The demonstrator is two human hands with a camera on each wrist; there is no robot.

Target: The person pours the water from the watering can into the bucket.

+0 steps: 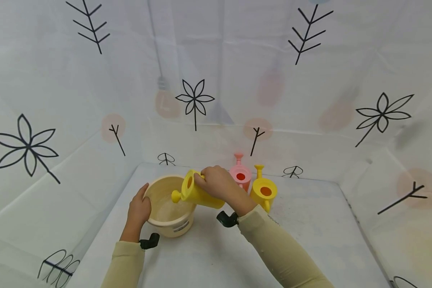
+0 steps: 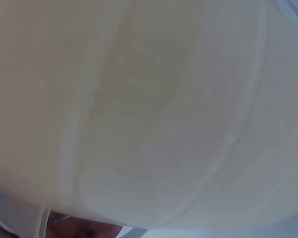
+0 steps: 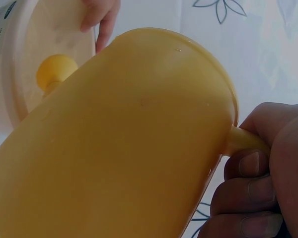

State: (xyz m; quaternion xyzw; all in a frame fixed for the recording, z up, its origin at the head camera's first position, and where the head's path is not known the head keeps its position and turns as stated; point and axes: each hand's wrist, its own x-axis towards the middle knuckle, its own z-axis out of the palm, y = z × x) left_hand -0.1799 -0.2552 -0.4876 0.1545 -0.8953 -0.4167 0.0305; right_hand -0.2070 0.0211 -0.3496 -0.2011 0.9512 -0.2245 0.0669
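A cream plastic bucket [image 1: 173, 228] with a label on its side is on the white table. My left hand [image 1: 139, 207] grips its left rim; in the left wrist view the bucket's pale wall [image 2: 154, 114] fills most of the picture. Curled fingers of my right hand [image 1: 219, 183] hold a yellow watering can [image 1: 203, 197] by its handle [image 3: 246, 141]. The can is tipped over to the left. Its round yellow spout head [image 1: 176, 196] hangs over the bucket's mouth, and no water stream shows from it.
A pink watering can [image 1: 240, 170] and a second yellow watering can [image 1: 264, 187] stand side by side behind my right forearm. White cloth [image 1: 216, 52] printed with plants and bulbs rises around the white table [image 1: 302, 232].
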